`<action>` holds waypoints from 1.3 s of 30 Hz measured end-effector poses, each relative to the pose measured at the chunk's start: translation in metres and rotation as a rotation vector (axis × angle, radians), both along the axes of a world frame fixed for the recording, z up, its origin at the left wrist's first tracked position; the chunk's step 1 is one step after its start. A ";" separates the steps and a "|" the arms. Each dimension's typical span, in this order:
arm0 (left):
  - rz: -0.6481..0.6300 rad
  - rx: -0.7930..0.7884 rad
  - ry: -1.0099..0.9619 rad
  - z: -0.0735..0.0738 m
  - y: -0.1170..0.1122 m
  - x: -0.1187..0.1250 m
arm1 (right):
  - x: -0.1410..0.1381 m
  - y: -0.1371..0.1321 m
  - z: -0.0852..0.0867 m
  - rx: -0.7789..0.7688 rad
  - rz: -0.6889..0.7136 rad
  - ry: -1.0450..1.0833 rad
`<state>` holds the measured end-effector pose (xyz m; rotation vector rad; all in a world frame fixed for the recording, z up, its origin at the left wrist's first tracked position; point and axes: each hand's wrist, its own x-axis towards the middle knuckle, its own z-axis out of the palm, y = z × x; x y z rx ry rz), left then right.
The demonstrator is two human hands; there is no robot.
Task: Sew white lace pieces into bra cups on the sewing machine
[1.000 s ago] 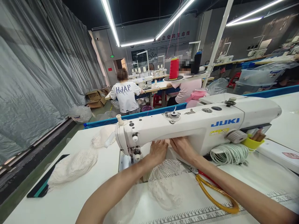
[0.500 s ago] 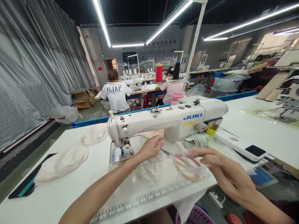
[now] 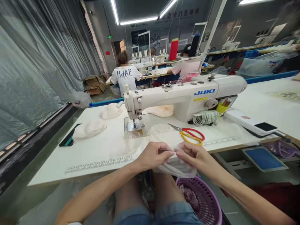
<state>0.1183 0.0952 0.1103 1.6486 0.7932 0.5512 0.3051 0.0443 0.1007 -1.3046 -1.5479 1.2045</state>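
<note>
Over the table's front edge my left hand [image 3: 156,155] and my right hand [image 3: 194,155] are close together, fingertips pinched on a sheer white fabric piece [image 3: 177,170]. The thin cloth hangs below my fingers above my lap. Just beyond the hands, scissors [image 3: 192,135] with red and yellow handles lie with their blades pointing left. A pale, fringed lace piece [image 3: 159,129] rests on the table near the white sewing machine [image 3: 161,97], whose needle area is to the left of it.
Cream fabric bundles [image 3: 90,129] lie at the table's left. A printed ruler strip [image 3: 100,165] runs along the front. Coiled cord [image 3: 205,117] and a yellow cup [image 3: 221,109] stand by the machine. Below is a purple basket [image 3: 212,200]. Two people sit at machines ahead.
My left hand has come back from beside the machine and my right hand has moved left, so both meet on the sheer fabric. The scissors are now uncovered. The view has tilted down.
</note>
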 end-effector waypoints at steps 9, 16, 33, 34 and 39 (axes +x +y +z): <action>-0.064 -0.119 0.060 -0.023 -0.025 -0.055 | -0.018 -0.012 -0.004 0.064 0.021 -0.084; -0.089 0.277 0.053 -0.010 -0.035 -0.051 | 0.003 -0.024 0.008 0.174 0.481 -0.004; 0.042 -0.281 -0.297 -0.025 -0.023 -0.039 | -0.026 0.009 -0.013 -0.043 0.287 0.060; 0.058 -0.239 -0.234 -0.027 -0.021 -0.032 | -0.022 0.012 -0.011 -0.002 0.283 0.004; 0.102 -0.018 0.104 -0.027 -0.005 -0.009 | 0.033 0.042 -0.022 0.435 -0.021 -0.621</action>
